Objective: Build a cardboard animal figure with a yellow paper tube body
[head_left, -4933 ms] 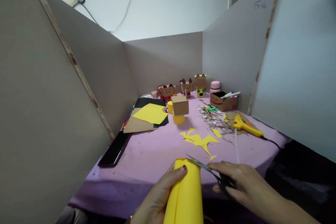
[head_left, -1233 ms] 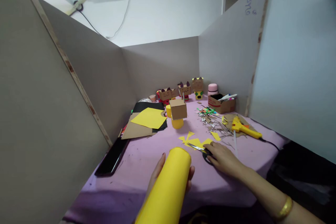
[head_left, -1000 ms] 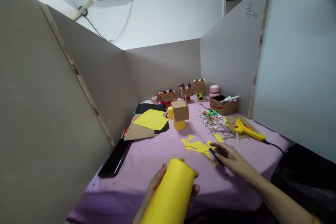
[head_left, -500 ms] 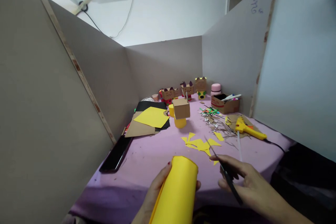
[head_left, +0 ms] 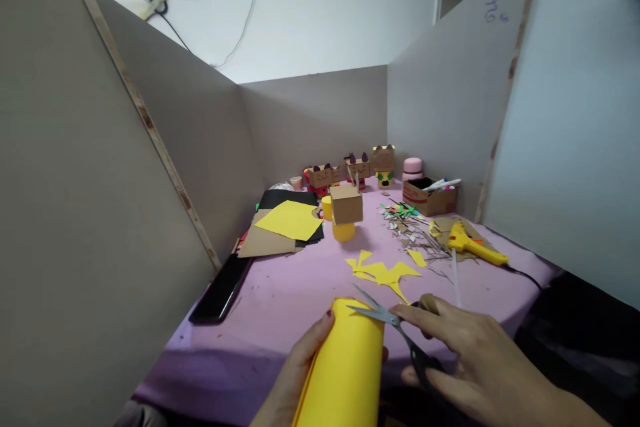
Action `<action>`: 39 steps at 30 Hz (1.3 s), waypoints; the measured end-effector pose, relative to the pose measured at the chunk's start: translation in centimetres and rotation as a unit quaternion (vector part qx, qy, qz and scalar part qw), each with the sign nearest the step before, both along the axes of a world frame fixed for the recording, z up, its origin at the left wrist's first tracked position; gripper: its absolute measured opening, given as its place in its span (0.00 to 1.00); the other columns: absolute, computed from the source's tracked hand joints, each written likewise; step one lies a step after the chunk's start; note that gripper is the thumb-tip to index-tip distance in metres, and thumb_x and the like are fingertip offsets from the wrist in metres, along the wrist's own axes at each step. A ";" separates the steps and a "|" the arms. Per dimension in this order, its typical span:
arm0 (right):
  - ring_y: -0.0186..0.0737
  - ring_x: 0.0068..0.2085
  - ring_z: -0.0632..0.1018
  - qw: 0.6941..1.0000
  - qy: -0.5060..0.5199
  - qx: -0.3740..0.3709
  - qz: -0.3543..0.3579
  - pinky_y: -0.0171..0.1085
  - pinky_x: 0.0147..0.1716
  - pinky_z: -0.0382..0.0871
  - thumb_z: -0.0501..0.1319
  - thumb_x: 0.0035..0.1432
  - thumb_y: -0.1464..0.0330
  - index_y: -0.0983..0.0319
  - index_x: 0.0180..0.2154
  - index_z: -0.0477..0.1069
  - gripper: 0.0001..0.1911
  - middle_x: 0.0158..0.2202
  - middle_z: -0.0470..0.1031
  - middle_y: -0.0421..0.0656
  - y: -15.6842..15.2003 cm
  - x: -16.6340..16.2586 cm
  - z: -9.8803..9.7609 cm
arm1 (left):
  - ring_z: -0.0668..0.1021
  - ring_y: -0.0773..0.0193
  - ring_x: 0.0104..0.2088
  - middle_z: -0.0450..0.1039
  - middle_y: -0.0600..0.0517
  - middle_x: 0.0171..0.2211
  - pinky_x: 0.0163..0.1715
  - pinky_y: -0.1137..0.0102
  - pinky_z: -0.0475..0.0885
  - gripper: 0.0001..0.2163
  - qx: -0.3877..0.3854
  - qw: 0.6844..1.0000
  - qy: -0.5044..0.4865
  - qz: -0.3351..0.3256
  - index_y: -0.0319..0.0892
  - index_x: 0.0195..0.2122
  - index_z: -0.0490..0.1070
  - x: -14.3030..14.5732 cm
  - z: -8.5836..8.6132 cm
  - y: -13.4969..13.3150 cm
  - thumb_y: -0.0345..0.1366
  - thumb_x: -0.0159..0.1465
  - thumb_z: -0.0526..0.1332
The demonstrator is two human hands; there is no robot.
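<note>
two bare hands are meeting over the near edge of the purple-covered table (head_left: 280, 300). the left hand (head_left: 303, 360) is wrapping around a yellow paper roll (head_left: 347, 373), which is tilting upward at the middle of that edge. the right hand (head_left: 473, 350) is holding a pair of scissors (head_left: 391, 318) by the black handles; the blades are standing apart, one crossing the roll's upper end, though whether it is touching i cannot tell. just beyond, yellow scraps (head_left: 383, 273) are lying flat. a box-headed figure (head_left: 346, 205) is standing farther in. by the left edge a dark phone (head_left: 223, 290) is lying; near the right edge a yellow glue gun (head_left: 473, 245) is resting. toward the far right corner a pink bottle (head_left: 413, 167) is standing behind a cardboard box (head_left: 429, 200).
</note>
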State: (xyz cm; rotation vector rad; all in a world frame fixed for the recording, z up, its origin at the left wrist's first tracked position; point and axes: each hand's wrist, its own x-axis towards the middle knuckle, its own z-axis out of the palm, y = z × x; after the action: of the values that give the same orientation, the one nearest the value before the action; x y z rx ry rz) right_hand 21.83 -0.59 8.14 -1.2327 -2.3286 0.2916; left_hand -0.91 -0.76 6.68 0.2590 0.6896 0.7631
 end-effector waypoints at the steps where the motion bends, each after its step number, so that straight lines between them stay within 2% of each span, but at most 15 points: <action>1: 0.48 0.36 0.78 1.000 -0.002 0.006 0.002 0.47 0.33 0.74 0.59 0.54 0.66 0.56 0.54 0.67 0.24 0.38 0.73 0.47 0.0 0.0 -0.1 | 0.82 0.56 0.32 0.80 0.38 0.36 0.36 0.68 0.74 0.24 0.002 1.000 0.005 0.002 0.29 0.41 0.75 0.0 0.0 0.0 0.49 0.60 0.59; 7: 0.48 0.37 0.79 1.000 -0.002 0.006 0.002 0.47 0.34 0.74 0.59 0.54 0.68 0.55 0.53 0.68 0.23 0.40 0.74 0.47 0.2 0.1 -0.2 | 0.82 0.57 0.32 0.81 0.43 0.34 0.36 0.69 0.73 0.22 -0.014 1.000 0.021 -0.001 0.32 0.43 0.75 0.5 1.0 -0.2 0.49 0.61 0.58; 10: 0.47 0.35 0.79 1.000 0.000 0.002 0.005 0.47 0.33 0.74 0.60 0.54 0.69 0.56 0.52 0.69 0.22 0.38 0.75 0.45 0.2 0.1 -0.1 | 0.82 0.58 0.29 0.81 0.40 0.33 0.33 0.69 0.74 0.23 -0.021 0.999 0.035 0.004 0.30 0.42 0.75 0.7 1.3 -0.2 0.49 0.61 0.58; 13: 0.47 0.33 0.79 1.000 0.000 0.019 0.006 0.46 0.30 0.74 0.61 0.54 0.69 0.57 0.51 0.69 0.21 0.35 0.75 0.44 0.1 0.2 -0.2 | 0.82 0.58 0.28 0.81 0.37 0.33 0.32 0.68 0.74 0.25 -0.033 0.999 0.042 0.012 0.28 0.41 0.75 0.8 1.5 -0.1 0.50 0.61 0.56; 23: 0.46 0.32 0.79 0.999 0.008 0.049 0.012 0.43 0.29 0.73 0.61 0.54 0.68 0.56 0.50 0.69 0.19 0.34 0.77 0.42 0.1 0.3 -0.6 | 0.81 0.59 0.27 0.81 0.39 0.32 0.31 0.70 0.73 0.25 -0.032 0.999 0.014 -0.005 0.28 0.39 0.75 0.6 1.3 0.0 0.51 0.61 0.56; 28: 0.47 0.33 0.80 0.999 0.012 0.044 0.017 0.44 0.30 0.73 0.57 0.53 0.73 0.56 0.50 0.69 0.22 0.35 0.78 0.42 0.1 0.3 -0.8 | 0.82 0.59 0.29 0.80 0.37 0.36 0.32 0.71 0.73 0.31 0.003 0.998 -0.038 -0.052 0.27 0.51 0.70 0.3 0.4 0.0 0.52 0.58 0.59; 31: 0.47 0.34 0.80 0.999 0.019 0.012 0.024 0.45 0.31 0.73 0.55 0.56 0.72 0.56 0.50 0.69 0.20 0.36 0.78 0.43 0.2 0.3 -0.6 | 0.82 0.57 0.31 0.79 0.35 0.37 0.34 0.69 0.73 0.29 0.006 0.999 -0.011 -0.033 0.27 0.52 0.68 0.2 0.1 -0.3 0.48 0.57 0.62; 35: 0.47 0.39 0.78 0.998 0.039 -0.052 0.006 0.47 0.37 0.72 0.57 0.58 0.66 0.57 0.50 0.68 0.17 0.39 0.76 0.45 0.2 0.4 0.2 | 0.82 0.53 0.34 0.80 0.37 0.37 0.39 0.65 0.73 0.27 0.008 0.999 0.044 0.018 0.32 0.54 0.66 0.1 0.4 -1.2 0.46 0.59 0.62; 39: 0.47 0.39 0.77 0.998 0.013 -0.058 0.003 0.48 0.38 0.72 0.59 0.56 0.67 0.55 0.51 0.69 0.19 0.40 0.75 0.45 0.0 0.4 0.7 | 0.82 0.55 0.35 0.80 0.38 0.38 0.39 0.67 0.73 0.26 -0.008 0.997 0.073 0.034 0.33 0.54 0.66 0.2 0.8 -1.4 0.46 0.60 0.61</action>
State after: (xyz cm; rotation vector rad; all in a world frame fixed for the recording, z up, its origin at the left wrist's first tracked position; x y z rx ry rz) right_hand 22.28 -0.64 8.81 -1.2698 -2.3216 0.4486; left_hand -0.66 -2.16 7.52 0.2799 0.8450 0.8091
